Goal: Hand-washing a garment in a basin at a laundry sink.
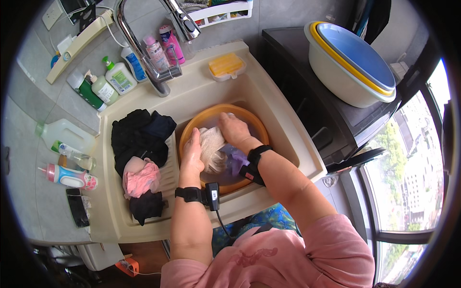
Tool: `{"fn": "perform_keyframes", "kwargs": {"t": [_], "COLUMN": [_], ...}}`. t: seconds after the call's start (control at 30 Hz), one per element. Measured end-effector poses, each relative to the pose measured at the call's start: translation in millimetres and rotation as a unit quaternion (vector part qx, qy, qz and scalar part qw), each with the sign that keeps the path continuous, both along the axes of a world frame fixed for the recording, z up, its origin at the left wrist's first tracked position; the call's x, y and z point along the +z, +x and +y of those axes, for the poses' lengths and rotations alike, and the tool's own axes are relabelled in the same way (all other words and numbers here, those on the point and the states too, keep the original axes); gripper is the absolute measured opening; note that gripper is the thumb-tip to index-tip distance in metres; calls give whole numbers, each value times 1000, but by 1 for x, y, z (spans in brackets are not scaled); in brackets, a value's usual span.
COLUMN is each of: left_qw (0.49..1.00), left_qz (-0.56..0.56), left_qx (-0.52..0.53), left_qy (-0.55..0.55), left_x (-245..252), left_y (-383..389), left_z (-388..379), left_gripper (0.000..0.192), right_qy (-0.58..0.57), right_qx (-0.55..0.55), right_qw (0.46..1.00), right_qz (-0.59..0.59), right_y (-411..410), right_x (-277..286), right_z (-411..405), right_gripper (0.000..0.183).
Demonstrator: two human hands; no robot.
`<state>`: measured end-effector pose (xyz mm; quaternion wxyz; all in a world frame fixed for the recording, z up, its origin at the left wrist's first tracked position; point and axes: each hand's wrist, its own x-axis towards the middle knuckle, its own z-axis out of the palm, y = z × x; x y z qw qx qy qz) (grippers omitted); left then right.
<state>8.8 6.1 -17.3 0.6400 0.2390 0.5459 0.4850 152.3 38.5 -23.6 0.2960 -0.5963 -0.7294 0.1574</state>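
An orange plastic basin (266, 135) with cloudy water stands in the beige laundry sink (275, 108). My left hand (192, 151) is at the basin's left side, its palm against a wet cream cloth (211, 144), fingers straight. My right hand (234, 127) is bent over the right end of that cloth; its fingertips are partly hidden, with something small and pale at them. A purple cloth (237, 162) floats below my right wrist. On the ribbed washboard at left lie black garments (138, 136), a pink cloth (142, 178) and a small black cloth (147, 207).
A chrome faucet (162, 77) rises behind the sink. A yellow soap bar in a dish (226, 66) sits on the back rim. Several bottles (120, 77) line the left and back edges, with a phone (77, 207) at left. Nested basins (345, 68) stand on the black cabinet at right.
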Motion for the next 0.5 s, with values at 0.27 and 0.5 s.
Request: {"fn": "perform_keyframes", "kwargs": {"t": [0.27,0.5], "left_qw": [892,770], "left_qz": [420,483], "left_qx": [-162,-414], "left_qy": [42,-42], "left_x": [-26,-22], "left_y": [-17,-17], "left_z": [-6,-4], "left_gripper": [32,35], "right_qy": [-193,-297], "right_qx": [108,59], "right_qw": [964,917], "right_qz": [-148,-258], "right_y": [5,-2], "right_x": [-26,-33], "right_z": [-13,-20], "right_gripper": [28,39]}}
